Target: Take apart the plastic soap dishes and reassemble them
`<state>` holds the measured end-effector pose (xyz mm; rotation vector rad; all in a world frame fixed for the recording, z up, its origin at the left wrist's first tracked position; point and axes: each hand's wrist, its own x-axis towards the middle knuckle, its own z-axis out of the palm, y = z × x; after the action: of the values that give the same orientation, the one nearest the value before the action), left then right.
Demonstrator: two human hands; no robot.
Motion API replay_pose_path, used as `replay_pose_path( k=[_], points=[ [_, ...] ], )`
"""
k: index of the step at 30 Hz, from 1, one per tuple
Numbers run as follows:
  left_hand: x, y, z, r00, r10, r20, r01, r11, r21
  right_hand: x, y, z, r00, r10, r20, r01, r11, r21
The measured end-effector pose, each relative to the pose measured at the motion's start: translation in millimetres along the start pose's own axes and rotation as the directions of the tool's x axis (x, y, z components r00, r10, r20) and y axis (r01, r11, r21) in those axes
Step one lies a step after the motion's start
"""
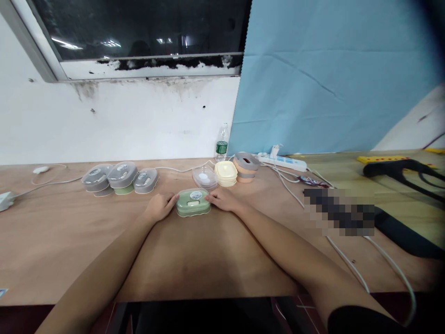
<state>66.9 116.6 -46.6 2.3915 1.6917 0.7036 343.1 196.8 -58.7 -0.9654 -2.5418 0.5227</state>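
A green lunch box (193, 208) with a clear cover and a round white label lies on the table in front of me. My left hand (161, 206) holds its left end, the thumb and fingertips against the side. At the right end my right hand (224, 199) grips it the same way, thumb near the label. Just behind it are a clear plastic container (205, 177) with something white inside and a stack of cream-yellow containers (226, 174). Beside those stands a stack of grey and orange lids or rings (246, 167).
Grey lidded boxes (122, 175), one with a green base, stand at the left. A water bottle (221, 144) is by the wall. White cables run from a power strip (283, 161) across the table (187, 260). A black-handled tool (399, 169) lies at the right, near a pixelated dark object.
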Motion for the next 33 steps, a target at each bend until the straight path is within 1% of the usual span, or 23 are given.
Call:
replay_pose_path(
  k=[5, 7, 10, 11, 13, 14, 16, 18, 19, 21, 23, 25, 28, 29, 31, 33],
  points=[
    [-1, 2, -2.6, 1.0, 0.025, 0.014, -0.025, 1.0, -0.003, 0, 1, 1, 1.0, 0.013, 0.008, -0.013, 1.0, -0.018],
    [-1, 2, -2.3, 1.0, 0.018, 0.013, -0.018, 1.0, 0.002, 0, 2, 1, 1.0, 0.016, 0.006, -0.015, 1.0, -0.025],
    [-1, -2, 0.1, 0.999, -0.035, -0.037, 0.034, 0.999, -0.018, 1, 1, 1, 1.0, 0.018, 0.0, -0.018, 0.999, -0.027],
    [0, -4, 1.3, 0.997, -0.038, -0.063, 0.035, 0.999, -0.038, 1, 0, 1, 1.0, 0.023, -0.002, -0.023, 0.999, -0.025],
    [0, -8, 3.9, 0.996, 0.018, -0.086, -0.024, 0.998, -0.064, 1, -1, 1, 0.999, 0.037, -0.007, -0.038, 0.999, -0.02],
    [0, -9, 5.4, 0.995, 0.067, -0.073, -0.071, 0.996, -0.061, 1, -2, 1, 0.999, 0.044, -0.009, -0.044, 0.999, -0.016],
    [0, -11, 8.6, 0.99, 0.142, -0.008, -0.142, 0.989, -0.034, 1, -3, 1, 0.999, 0.05, -0.015, -0.05, 0.999, -0.008],
    [-1, -11, 11.9, 0.986, 0.155, 0.056, -0.153, 0.988, -0.023, 1, -4, 1, 0.999, 0.046, -0.023, -0.046, 0.999, -0.003],
    [-1, -11, 13.3, 0.987, 0.147, 0.069, -0.145, 0.989, -0.031, 1, -4, 1, 0.999, 0.043, -0.027, -0.043, 0.999, -0.001],
    [-1, -10, 15.1, 0.988, 0.14, 0.063, -0.136, 0.989, -0.056, 1, -3, 2, 0.999, 0.035, -0.033, -0.035, 0.999, -0.005],
    [0, -9, 14.6, 0.986, 0.165, 0.025, -0.162, 0.984, -0.08, 1, -1, 3, 0.999, 0.027, -0.036, -0.028, 1.0, -0.015],
    [0, -9, 11.2, 0.975, 0.218, -0.04, -0.221, 0.972, -0.082, 0, 1, 4, 0.999, 0.015, -0.04, -0.016, 1.0, -0.019],
    [1, -12, 1.3, 0.946, 0.289, -0.145, -0.295, 0.955, -0.017, 0, 4, 5, 0.999, -0.01, -0.052, 0.009, 1.0, -0.013],
    [0, -14, -2.6, 0.938, 0.295, -0.182, -0.298, 0.955, 0.013, 0, 4, 5, 0.998, -0.015, -0.057, 0.014, 1.0, -0.013],
    [0, -22, -9.8, 0.921, 0.275, -0.277, -0.268, 0.961, 0.063, 0, 5, 5, 0.998, -0.012, -0.062, 0.011, 1.0, -0.019],
    [-1, -31, -15.4, 0.894, 0.209, -0.397, -0.188, 0.978, 0.091, 0, 5, 6, 0.998, -0.005, -0.057, 0.003, 1.0, -0.028]
  ],
)
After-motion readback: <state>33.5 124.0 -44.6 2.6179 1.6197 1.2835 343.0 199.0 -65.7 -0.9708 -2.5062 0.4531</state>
